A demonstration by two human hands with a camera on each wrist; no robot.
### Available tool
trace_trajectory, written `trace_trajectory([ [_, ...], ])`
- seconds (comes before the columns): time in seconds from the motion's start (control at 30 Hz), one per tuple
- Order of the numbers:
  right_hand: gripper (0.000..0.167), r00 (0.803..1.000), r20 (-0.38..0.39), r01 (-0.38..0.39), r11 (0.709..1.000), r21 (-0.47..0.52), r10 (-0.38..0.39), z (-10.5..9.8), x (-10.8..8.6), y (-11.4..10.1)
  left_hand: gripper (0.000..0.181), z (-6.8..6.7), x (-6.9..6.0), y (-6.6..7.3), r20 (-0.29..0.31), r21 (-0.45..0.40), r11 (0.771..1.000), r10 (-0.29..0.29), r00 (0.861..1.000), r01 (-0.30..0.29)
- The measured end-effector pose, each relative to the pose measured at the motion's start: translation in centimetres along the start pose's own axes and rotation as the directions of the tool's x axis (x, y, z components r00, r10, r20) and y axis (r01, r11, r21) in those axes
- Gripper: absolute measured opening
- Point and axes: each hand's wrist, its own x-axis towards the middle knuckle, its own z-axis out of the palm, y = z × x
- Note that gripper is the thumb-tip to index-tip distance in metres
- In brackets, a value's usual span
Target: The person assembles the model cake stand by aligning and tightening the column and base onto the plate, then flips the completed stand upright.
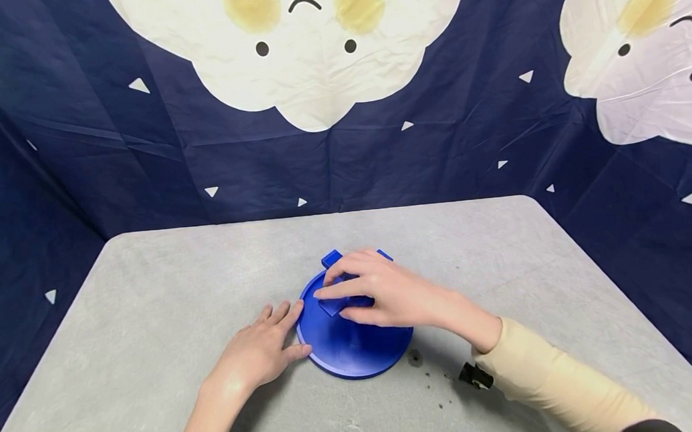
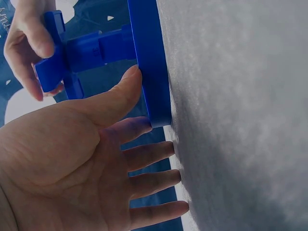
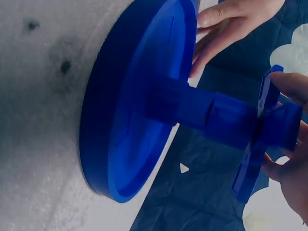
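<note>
A blue round disc (image 1: 356,356) with a raised rim lies on the table. From its middle rises a blue post (image 3: 192,106), topped by a blue cross-shaped piece (image 3: 246,163) with several arms. My right hand (image 1: 396,296) grips this top piece from above, its thumb and fingers on the arms. The right palm hides part of the piece in the head view. At the disc's left edge, my left hand (image 1: 256,353) has its fingers nearly straight and spread. Its thumb and forefinger touch the rim, and the other fingertips rest on or close to the table.
The grey table (image 1: 176,281) has rounded far corners. Dark spots (image 1: 415,358) mark its surface just right of the disc. A navy cloth (image 1: 257,155) with white clouds and triangles hangs behind and beside the table. A black object (image 1: 476,375) sits by the right cuff.
</note>
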Motion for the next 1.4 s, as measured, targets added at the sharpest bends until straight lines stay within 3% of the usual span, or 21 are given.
trace_trajectory([
  [0.17, 0.033, 0.997, -0.004, -0.073, 0.992, 0.100, 0.074, -0.6, 0.1, 1.0, 0.077, 0.1, -0.1, -0.1, -0.013, -0.003, 1.000, 0.006, 1.000, -0.006],
  [0.33, 0.034, 0.984, 0.098, -0.165, 0.974, 0.157, 0.150, -0.9, 0.5, 2.2, 0.076, 0.2, -0.1, -0.3, -0.018, -0.001, 1.000, 0.006, 1.000, -0.006],
  [0.5, 0.036, 0.972, 0.158, -0.199, 0.969, 0.146, 0.175, -0.8, 0.5, 3.0, 0.077, 0.3, 0.0, -0.2, -0.016, 0.002, 1.000, 0.004, 1.000, -0.004],
  [0.8, 0.034, 0.967, 0.161, -0.223, 0.963, 0.150, 0.199, -1.2, -0.1, 4.1, 0.077, 0.2, 0.1, -0.1, -0.001, 0.005, 1.000, -0.009, 1.000, 0.009],
  [1.13, 0.033, 0.942, 0.160, -0.318, 0.938, 0.139, 0.296, -1.7, -1.4, 4.5, 0.077, 0.2, 0.2, 0.0, -0.001, 0.005, 1.000, -0.007, 1.000, 0.007],
  [1.4, 0.030, 0.946, 0.125, -0.316, 0.938, 0.142, 0.300, -2.1, -2.4, 4.7, 0.077, 0.2, 0.0, -0.1, -0.017, -0.001, 1.000, 0.008, 1.000, -0.008],
])
